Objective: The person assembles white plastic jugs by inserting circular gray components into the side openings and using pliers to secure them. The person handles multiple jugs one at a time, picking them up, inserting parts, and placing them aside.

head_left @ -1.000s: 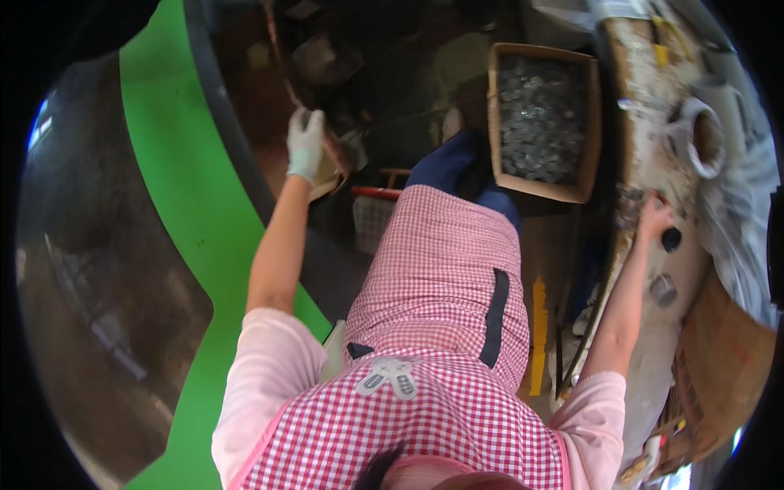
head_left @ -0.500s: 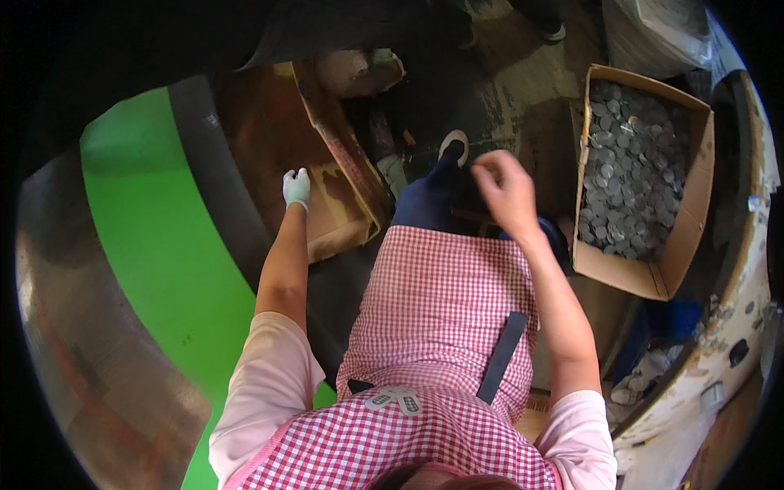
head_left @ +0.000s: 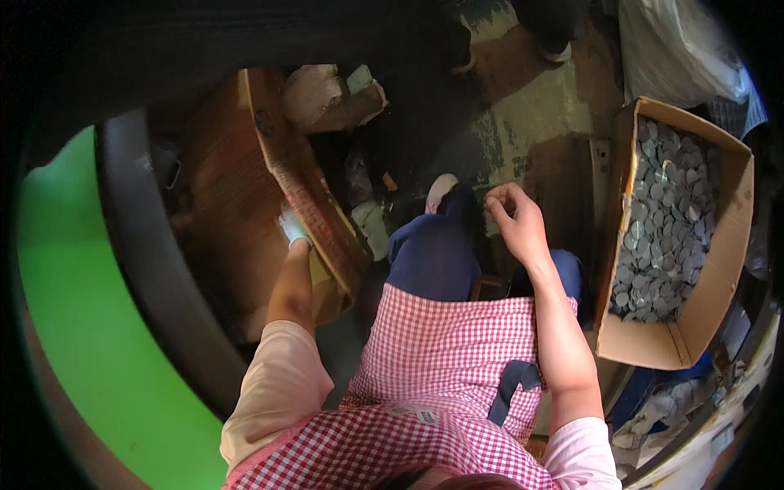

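My left hand, in a whitish glove, reaches down into an open cardboard box and is right beside its right wall. Its fingers are blurred, so their grip does not show. Bare and curled, my right hand hovers over my lap, thumb and fingertips drawn together. Anything between those fingertips is too small to make out. To its right, a second cardboard box holds many round grey metal discs.
A green surface with a dark edge curves along the left. Beyond the left box lies a torn, wrapped bundle. Clear plastic sheeting is at the far right. Another person's shoe shows at the top.
The view has shifted, so the green surface sits farther left and both boxes appear moved. My left hand is now lower inside the left box, against its wall. The right hand stays curled.
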{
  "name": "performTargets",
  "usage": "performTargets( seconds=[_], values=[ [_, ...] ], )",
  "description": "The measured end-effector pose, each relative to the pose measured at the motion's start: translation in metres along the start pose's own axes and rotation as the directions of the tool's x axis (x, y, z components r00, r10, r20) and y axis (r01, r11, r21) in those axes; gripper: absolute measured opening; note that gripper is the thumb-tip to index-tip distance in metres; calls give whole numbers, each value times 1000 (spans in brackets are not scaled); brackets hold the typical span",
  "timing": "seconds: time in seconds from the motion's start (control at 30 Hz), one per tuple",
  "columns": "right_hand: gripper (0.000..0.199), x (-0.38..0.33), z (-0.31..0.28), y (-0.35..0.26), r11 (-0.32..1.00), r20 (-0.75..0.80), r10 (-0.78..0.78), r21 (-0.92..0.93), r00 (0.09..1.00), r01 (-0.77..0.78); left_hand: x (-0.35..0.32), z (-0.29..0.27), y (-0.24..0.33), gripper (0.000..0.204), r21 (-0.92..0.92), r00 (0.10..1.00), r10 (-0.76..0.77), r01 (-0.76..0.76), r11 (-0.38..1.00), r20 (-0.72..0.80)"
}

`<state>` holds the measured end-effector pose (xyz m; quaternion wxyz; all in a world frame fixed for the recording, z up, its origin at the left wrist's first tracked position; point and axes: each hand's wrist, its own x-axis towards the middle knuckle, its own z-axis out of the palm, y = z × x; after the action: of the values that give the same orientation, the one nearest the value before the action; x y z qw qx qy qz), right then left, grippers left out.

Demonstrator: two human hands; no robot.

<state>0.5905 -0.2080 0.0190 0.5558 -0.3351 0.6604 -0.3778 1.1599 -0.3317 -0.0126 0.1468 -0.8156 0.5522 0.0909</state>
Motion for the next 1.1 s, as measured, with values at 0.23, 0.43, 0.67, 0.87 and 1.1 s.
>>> performTargets(
  seconds=[0.23,0.43,0.67,0.87,1.1],
  values=[
    [16,7,-10,-28,996,134,34,78,990,-44,-5,24,-49,64,259,976,211,-190,947,-55],
    [15,3,-12,-39,994,162,79,61,984,-90,-3,-17,-6,81,922,989,141,-16,386,-42],
    [13,-12,-22,-60,999,135,26,20,990,-29,1,-33,28,87,559,984,19,84,825,-176],
    [11,-24,-21,-76,999,119,29,40,992,-34,-22,-55,9,91,569,951,276,-151,808,-140],
    [12,-16,-20,-83,998,192,22,55,981,-34,-14,-68,28,79,498,981,184,-191,846,65]
  ],
)
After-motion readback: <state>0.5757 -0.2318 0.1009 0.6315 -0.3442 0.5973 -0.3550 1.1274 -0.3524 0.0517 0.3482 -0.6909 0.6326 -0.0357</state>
